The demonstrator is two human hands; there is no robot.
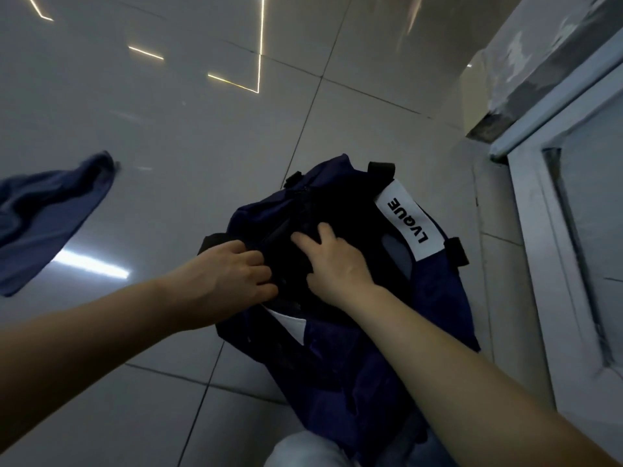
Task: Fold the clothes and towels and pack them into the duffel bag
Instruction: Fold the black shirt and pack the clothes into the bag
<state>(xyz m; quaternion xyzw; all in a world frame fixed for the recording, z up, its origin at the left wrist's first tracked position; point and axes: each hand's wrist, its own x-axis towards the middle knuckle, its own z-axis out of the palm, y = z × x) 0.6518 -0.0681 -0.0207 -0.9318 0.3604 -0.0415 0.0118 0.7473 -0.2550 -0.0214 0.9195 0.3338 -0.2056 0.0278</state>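
Observation:
A navy duffel bag (340,352) with black straps and a white label lies on the tiled floor in the middle of the head view. Dark black fabric (303,224) fills its open top. My left hand (229,274) has its fingers curled, gripping the black fabric at the bag's left rim. My right hand (332,257) lies on top of the fabric, fingers spread and pressing down. A blue garment (43,224) lies crumpled on the floor at the far left, apart from the bag.
Glossy grey floor tiles (202,129) reflect ceiling lights. A white door and frame (553,230) stand close on the right of the bag. My knee in light trousers (303,449) shows at the bottom edge.

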